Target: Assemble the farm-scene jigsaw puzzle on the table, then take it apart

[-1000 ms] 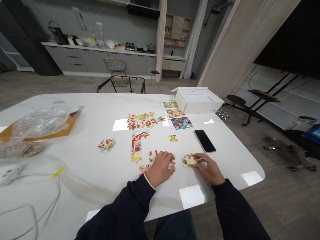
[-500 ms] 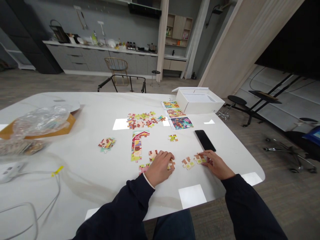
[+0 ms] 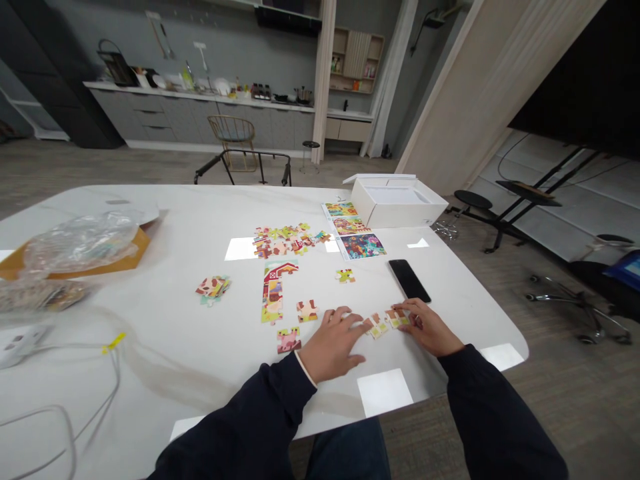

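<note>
Left hand (image 3: 331, 348) shifted right, now beside puzzle pcs (image 3: 379, 326); right hand (image 3: 429, 327) on them.

Between the left hand (image 3: 333, 350) and the right hand (image 3: 429, 327), on the white stone tabletop (image 3: 165, 373), a small cardboard jigsaw piece (image 3: 378, 327), with a second cardboard jigsaw piece (image 3: 399, 319) under the right fingers. Just left of the left hand, two more cardboard pieces (image 3: 307, 311). Farther left, a long assembled puzzle strip (image 3: 273, 293). Ahead of the right hand, a black glass smartphone (image 3: 409, 280). Ahead of both hands, a loose cluster of puzzle pieces (image 3: 283, 241), with printed picture cards (image 3: 354, 230) to its right and a white rectangular cardboard box (image 3: 395, 207) behind those cards. Far left of the hands, a clear plastic bag (image 3: 80, 243) on a brown paper envelope (image 3: 137, 243).
</note>
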Demonstrator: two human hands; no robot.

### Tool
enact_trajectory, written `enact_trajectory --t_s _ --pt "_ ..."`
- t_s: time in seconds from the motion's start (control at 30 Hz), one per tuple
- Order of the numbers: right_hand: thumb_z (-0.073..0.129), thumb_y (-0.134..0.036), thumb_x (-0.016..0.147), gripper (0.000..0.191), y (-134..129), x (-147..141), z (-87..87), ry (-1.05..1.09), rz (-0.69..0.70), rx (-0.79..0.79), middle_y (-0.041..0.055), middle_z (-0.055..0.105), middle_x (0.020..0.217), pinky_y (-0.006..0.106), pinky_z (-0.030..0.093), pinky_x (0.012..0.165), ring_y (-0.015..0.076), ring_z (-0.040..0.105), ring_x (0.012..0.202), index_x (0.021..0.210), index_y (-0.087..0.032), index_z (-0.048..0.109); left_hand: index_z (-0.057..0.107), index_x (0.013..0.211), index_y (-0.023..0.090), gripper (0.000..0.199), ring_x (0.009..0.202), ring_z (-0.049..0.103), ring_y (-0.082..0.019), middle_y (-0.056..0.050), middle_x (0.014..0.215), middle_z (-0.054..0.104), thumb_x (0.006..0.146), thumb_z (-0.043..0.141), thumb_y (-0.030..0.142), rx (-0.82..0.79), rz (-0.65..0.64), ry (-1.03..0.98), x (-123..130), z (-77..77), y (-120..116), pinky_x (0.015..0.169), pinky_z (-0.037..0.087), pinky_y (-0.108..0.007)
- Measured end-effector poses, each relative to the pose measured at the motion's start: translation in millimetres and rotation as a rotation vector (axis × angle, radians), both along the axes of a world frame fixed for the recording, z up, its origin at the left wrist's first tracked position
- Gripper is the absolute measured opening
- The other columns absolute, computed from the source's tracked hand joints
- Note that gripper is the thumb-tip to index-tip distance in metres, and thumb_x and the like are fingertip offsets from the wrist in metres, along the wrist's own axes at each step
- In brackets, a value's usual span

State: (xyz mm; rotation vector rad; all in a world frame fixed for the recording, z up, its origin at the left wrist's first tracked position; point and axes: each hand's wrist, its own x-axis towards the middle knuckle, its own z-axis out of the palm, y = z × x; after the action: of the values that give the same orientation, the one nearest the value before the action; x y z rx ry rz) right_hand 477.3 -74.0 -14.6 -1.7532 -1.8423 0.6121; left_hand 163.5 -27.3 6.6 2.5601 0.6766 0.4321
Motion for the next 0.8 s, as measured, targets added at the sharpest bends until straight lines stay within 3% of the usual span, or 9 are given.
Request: enact_trajectory --t_s 0.07,0.17,0.33,0.47,0.8 --pt "0.068 -0.030 0.085 0.039 0 -2 -0.4 0.022 0.003 0.012 0.0081 0.059 0.113 0.034 0.056 0.064 0.0131 0.054 0.064 0.122 -0.023 0.070 0.050 0.146 0.034 0.067 0.141 0.038 -0.040 -0.009 0.151 0.051 0.086 0.076 0.049 0.032 -0.080 0.030 5 -2.1 -6 0.111 0.034 -0.059" --pt "0.071 -0.036 0.085 0.038 -1 -6 -1.1 0.037 0.003 0.019 0.0080 0.060 0.111 0.034 0.056 0.062 0.0133 0.053 0.063 0.121 -0.023 0.071 0.059 0.139 0.035 0.053 0.144 0.037 -0.042 -0.009 0.157 0.047 0.090 0.070 0.052 0.051 -0.087 0.061 6 -4.6 -8 0.112 0.030 -0.063" --pt "0.076 -0.050 0.082 0.040 1 -9 -2.8 0.046 0.008 0.047 0.0072 0.063 0.102 0.032 0.053 0.056 0.0133 0.052 0.060 0.111 -0.023 0.075 0.070 0.124 0.033 0.033 0.146 0.039 -0.039 -0.006 0.149 0.058 0.093 0.068 0.042 0.028 -0.048 0.035 -5 -1.6 3 0.111 0.031 -0.061" --pt "0.077 -0.057 0.080 0.044 3 -10 -0.6 0.062 -0.004 0.065 0.0081 0.065 0.102 0.031 0.052 0.053 0.0129 0.053 0.060 0.107 -0.022 0.076 0.073 0.119 0.031 0.028 0.145 0.042 -0.037 -0.006 0.144 0.063 0.093 0.068 0.037 0.009 -0.036 0.025 -10 -0.8 10 0.111 0.032 -0.058" --pt "0.078 -0.054 0.080 0.042 3 -25 7.7 0.172 0.019 0.049 0.0093 0.065 0.108 0.030 0.051 0.055 0.0123 0.051 0.062 0.106 -0.021 0.072 0.069 0.117 0.027 0.023 0.152 0.036 -0.031 -0.008 0.144 0.062 0.095 0.065 0.032 -0.024 -0.073 -0.001 -8 -5.0 11 0.121 0.026 -0.058"
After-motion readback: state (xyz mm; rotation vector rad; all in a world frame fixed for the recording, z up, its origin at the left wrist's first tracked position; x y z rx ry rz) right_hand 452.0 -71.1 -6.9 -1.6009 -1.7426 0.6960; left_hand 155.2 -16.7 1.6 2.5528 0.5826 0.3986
